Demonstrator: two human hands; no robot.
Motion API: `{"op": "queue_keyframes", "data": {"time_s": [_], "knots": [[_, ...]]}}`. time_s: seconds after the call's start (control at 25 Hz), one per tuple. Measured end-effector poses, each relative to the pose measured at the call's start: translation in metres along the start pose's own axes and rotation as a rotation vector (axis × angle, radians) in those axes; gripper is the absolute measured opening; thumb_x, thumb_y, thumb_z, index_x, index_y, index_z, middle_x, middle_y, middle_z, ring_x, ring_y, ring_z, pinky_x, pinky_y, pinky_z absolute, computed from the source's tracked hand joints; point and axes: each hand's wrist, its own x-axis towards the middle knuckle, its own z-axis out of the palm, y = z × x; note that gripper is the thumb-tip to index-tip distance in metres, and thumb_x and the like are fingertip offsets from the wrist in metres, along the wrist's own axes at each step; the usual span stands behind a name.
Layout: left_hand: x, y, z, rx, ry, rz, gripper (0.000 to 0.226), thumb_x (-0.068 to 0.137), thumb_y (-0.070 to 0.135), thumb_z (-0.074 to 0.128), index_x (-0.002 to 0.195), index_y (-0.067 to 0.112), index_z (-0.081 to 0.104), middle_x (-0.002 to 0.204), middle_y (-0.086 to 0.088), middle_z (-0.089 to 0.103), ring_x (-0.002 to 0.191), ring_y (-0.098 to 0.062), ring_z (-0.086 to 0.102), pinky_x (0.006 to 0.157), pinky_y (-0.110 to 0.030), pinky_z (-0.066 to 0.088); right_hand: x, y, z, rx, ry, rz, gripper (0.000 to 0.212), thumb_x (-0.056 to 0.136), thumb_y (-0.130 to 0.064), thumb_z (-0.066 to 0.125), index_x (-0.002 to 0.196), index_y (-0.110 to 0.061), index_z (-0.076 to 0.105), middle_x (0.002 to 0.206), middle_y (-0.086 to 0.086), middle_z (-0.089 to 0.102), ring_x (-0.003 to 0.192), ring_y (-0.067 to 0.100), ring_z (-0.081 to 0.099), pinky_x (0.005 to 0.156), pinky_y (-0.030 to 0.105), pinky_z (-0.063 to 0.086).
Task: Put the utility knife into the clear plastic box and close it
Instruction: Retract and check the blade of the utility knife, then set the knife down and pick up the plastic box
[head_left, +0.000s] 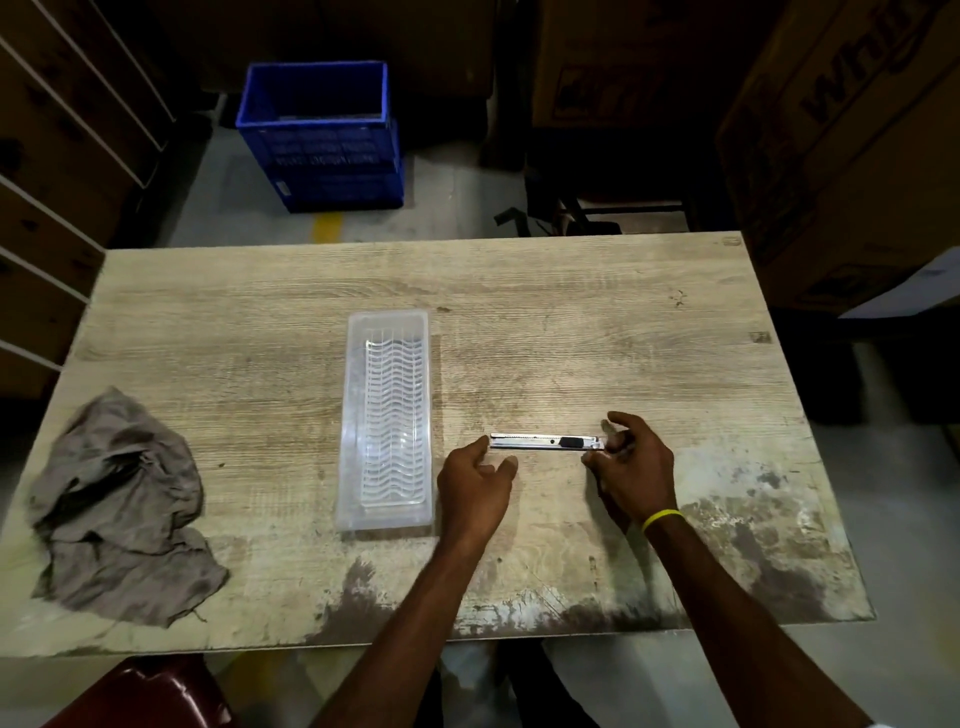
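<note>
A silver utility knife (540, 442) with a black slider lies crosswise on the wooden table (571, 322), right of centre. My right hand (631, 467) pinches the knife's right end between thumb and fingers. My left hand (475, 480) touches the knife's left tip with its fingertips, fingers slightly apart. A long clear plastic box (387, 415) with a ribbed, wavy surface lies lengthwise just left of my left hand. I cannot tell whether its lid is on.
A crumpled grey cloth (122, 509) lies at the table's left edge. On the floor beyond the table stands a blue crate (319, 135). Cardboard boxes (841, 145) stand at the right, shelving at the left. A dark red seat (145, 693) shows below the table's near edge.
</note>
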Motion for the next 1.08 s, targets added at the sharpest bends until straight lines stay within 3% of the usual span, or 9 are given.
{"op": "queue_keyframes", "data": {"time_s": [0.12,0.16,0.24,0.36,0.48,0.6,0.8,0.96,1.08], "knots": [[-0.027,0.007,-0.036,-0.081,-0.014,0.145,0.026,0.086,0.02,0.079,0.112,0.021,0.077,0.107,0.01,0.077,0.083,-0.003,0.072,0.071,-0.015,0.058,-0.024,-0.022,0.007,0.162,0.03,0.013,0.044,0.077,-0.001,0.079,0.116,-0.015,0.066,0.081,0.009,0.066,0.062,0.015,0.06,0.065,0.013,0.049],[-0.031,0.008,-0.052,-0.103,0.016,0.177,0.018,0.085,0.018,0.08,0.102,0.022,0.079,0.097,0.009,0.079,0.08,-0.005,0.074,0.07,-0.021,0.061,-0.034,-0.031,0.012,0.22,0.018,0.022,0.039,0.079,0.0,0.077,0.114,-0.014,0.067,0.08,0.009,0.066,0.059,0.017,0.059,0.061,0.015,0.051],[-0.026,0.005,-0.087,-0.143,0.13,0.199,0.012,0.082,0.012,0.081,0.091,0.021,0.079,0.085,0.005,0.079,0.076,-0.012,0.075,0.068,-0.026,0.062,-0.055,-0.048,0.028,0.297,-0.042,0.038,0.031,0.081,-0.002,0.077,0.108,-0.015,0.069,0.078,0.013,0.067,0.06,0.031,0.064,0.061,0.034,0.057],[0.001,-0.003,-0.135,-0.116,0.371,0.176,0.015,0.082,0.009,0.08,0.093,0.017,0.076,0.09,0.002,0.077,0.074,-0.015,0.07,0.071,-0.031,0.06,-0.084,-0.071,0.059,0.381,-0.181,0.079,0.019,0.084,-0.014,0.079,0.1,-0.02,0.07,0.081,0.02,0.069,0.069,0.041,0.069,0.058,0.043,0.058],[0.034,-0.016,-0.16,-0.051,0.494,0.146,0.02,0.083,0.016,0.081,0.101,0.01,0.074,0.098,-0.007,0.074,0.07,-0.018,0.065,0.073,-0.038,0.057,-0.106,-0.088,0.091,0.351,-0.286,0.151,0.022,0.08,-0.037,0.081,0.093,-0.025,0.069,0.076,0.013,0.072,0.062,0.026,0.073,0.064,0.043,0.062],[0.054,-0.028,-0.165,-0.038,0.383,0.006,0.03,0.078,0.029,0.085,0.1,0.011,0.074,0.088,-0.005,0.074,0.08,-0.024,0.071,0.076,-0.037,0.058,-0.117,-0.1,0.114,0.319,-0.356,0.207,0.036,0.072,-0.05,0.083,0.091,-0.024,0.066,0.077,0.016,0.074,0.061,0.024,0.075,0.067,0.045,0.063],[0.051,-0.051,-0.157,-0.051,0.263,-0.066,0.024,0.074,0.031,0.086,0.091,0.017,0.077,0.08,-0.001,0.077,0.08,-0.022,0.074,0.083,-0.043,0.061,-0.118,-0.104,0.118,0.341,-0.356,0.3,0.027,0.075,-0.017,0.086,0.087,-0.01,0.063,0.084,0.03,0.073,0.056,0.029,0.07,0.056,0.044,0.058],[0.023,-0.068,-0.141,-0.161,0.18,-0.11,0.028,0.077,0.025,0.086,0.096,0.01,0.073,0.082,-0.008,0.077,0.075,-0.024,0.075,0.07,-0.041,0.065,-0.106,-0.088,0.09,0.286,-0.386,0.298,0.021,0.075,-0.002,0.084,0.088,-0.003,0.067,0.075,0.023,0.072,0.052,0.029,0.067,0.058,0.046,0.059],[-0.014,-0.079,-0.123,-0.298,0.078,-0.169,0.026,0.082,0.014,0.082,0.097,0.0,0.065,0.079,-0.016,0.074,0.062,-0.025,0.071,0.055,-0.035,0.061,-0.097,-0.07,0.062,0.213,-0.411,0.246,0.02,0.074,-0.001,0.083,0.092,-0.004,0.075,0.078,0.015,0.072,0.065,0.025,0.067,0.066,0.044,0.061]]}}
